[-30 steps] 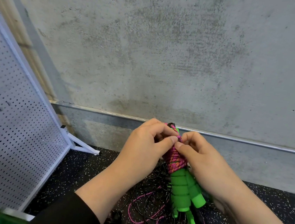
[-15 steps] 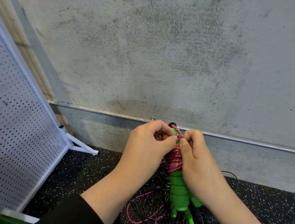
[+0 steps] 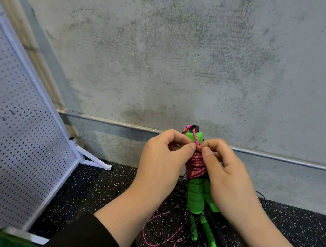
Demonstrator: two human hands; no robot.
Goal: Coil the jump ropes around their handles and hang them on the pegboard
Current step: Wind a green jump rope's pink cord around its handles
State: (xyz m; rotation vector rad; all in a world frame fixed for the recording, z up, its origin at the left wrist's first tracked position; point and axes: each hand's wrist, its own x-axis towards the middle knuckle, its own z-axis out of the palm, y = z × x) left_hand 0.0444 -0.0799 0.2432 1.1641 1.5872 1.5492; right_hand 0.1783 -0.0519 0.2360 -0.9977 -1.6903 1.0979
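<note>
Against grey concrete wall [image 3: 186, 55], both hands' grips, left hand [image 3: 161, 163] and right hand [image 3: 227, 177], pinch pink rope [image 3: 196, 165] coiled round green handles [image 3: 195, 196].

— What are the hands holding?
— The left hand [image 3: 161, 163] and right hand [image 3: 227, 177] pinch a pink rope [image 3: 196, 165] coiled around upright green handles [image 3: 195, 196].
— And around them?
— More ropes [image 3: 168, 233] tangled on the speckled floor [image 3: 93, 192], a white pegboard [image 3: 11, 126] left, a concrete wall [image 3: 186, 55] behind.
</note>
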